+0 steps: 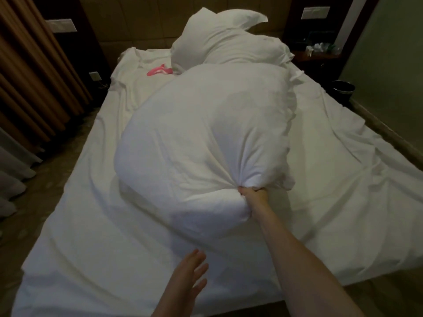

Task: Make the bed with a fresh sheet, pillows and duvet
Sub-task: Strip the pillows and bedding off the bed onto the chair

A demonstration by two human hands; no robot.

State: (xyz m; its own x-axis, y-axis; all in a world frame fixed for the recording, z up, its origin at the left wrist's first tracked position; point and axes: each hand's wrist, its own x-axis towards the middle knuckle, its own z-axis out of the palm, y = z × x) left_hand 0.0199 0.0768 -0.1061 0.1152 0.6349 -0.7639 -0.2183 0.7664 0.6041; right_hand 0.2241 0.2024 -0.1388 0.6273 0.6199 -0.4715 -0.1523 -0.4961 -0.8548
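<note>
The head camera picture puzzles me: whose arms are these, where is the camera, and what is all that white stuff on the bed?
There is no machine here. A person wears a wide-angle camera on the head, so you look forward and down at their own two arms from the foot of the bed.

The right hand grips a bunched handful of a big puffy white bundle, apparently the duvet, which lies heaped along the middle of the bed. The left hand is open, fingers spread, above the sheet and holding nothing.

The sheet covers the mattress but is wrinkled. Near the headboard lies a white pillow, with a small pink thing on the sheet to its left; what it is I cannot tell. Brown curtains hang on the left.
</note>
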